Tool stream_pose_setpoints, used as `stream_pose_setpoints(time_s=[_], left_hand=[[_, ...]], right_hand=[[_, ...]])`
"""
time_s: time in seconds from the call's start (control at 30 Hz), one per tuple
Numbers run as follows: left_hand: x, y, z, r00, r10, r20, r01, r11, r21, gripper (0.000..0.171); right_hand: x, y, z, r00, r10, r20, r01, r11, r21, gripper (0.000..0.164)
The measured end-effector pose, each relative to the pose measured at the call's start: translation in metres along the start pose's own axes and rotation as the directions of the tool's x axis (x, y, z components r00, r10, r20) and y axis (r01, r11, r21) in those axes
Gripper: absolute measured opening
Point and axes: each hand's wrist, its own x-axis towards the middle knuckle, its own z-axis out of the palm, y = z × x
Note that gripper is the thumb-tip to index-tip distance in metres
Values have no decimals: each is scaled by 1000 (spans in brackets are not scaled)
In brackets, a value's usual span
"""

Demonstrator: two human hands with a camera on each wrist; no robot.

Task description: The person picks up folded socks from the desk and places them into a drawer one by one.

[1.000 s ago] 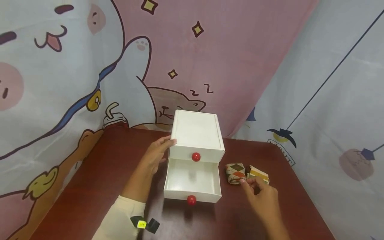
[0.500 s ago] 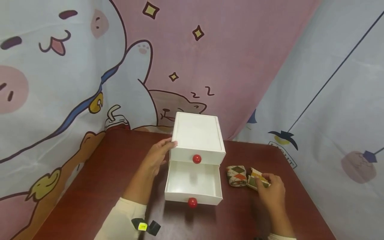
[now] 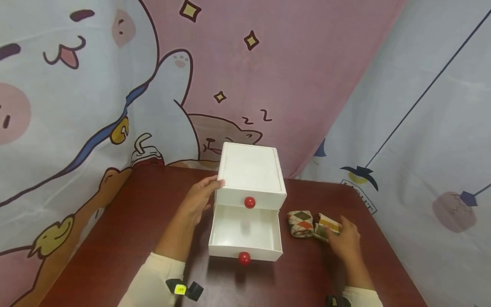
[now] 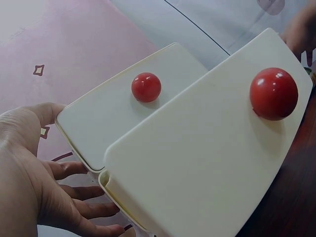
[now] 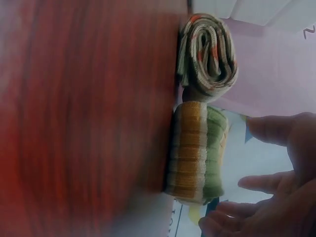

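A small white two-drawer unit [image 3: 251, 168] stands mid-table, its lower drawer [image 3: 264, 254] pulled out with nothing in it. The upper drawer, with a red knob [image 3: 249, 202], is closed. My left hand [image 3: 196, 198] rests against the unit's left side, thumb at the upper front corner, fingers spread along the wall. To the unit's right lie a rolled argyle sock [image 3: 301, 224] and a rolled striped sock [image 3: 326, 226], side by side. My right hand [image 3: 347, 241] is at the striped sock's right end; in the right wrist view its fingers [image 5: 264, 182] are spread, apart from the roll.
The dark red-brown table [image 3: 126, 238] ends at a cartoon-printed cloth [image 3: 291, 76] behind and on both sides. A second red knob [image 3: 244, 258] sticks out from the lower drawer toward the front.
My right hand has moved from in front of the argyle sock to the right, over the striped sock, and now sits at its right end. The left hand and the drawers have stayed put.
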Motion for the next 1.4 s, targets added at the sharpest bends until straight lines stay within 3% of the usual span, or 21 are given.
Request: stream_pose_setpoints(time_s=[0.27,0.5,0.87,1.23,1.4], left_hand=[[-2,0,0,1000,3,-1,-3,1000,7,63],[-2,0,0,1000,4,1,-4,1000,-1,64],[-4,0,0,1000,0,-1,0,1000,7,63],[0,-1,1,1000,14,9,-14,1000,-9,61],[0,-1,1,1000,15,8,-15,1000,-10,61]], right_hand=[[18,9,0,997,-34,76,36,999,-23,97],[30,19,-2,989,20,147,-22,1000,12,105],[36,22,-3,982,23,185,-30,999,37,93],[32,12,-1,982,84,168,-105,987,121,74],[28,7,0,985,70,157,-88,990,107,74]])
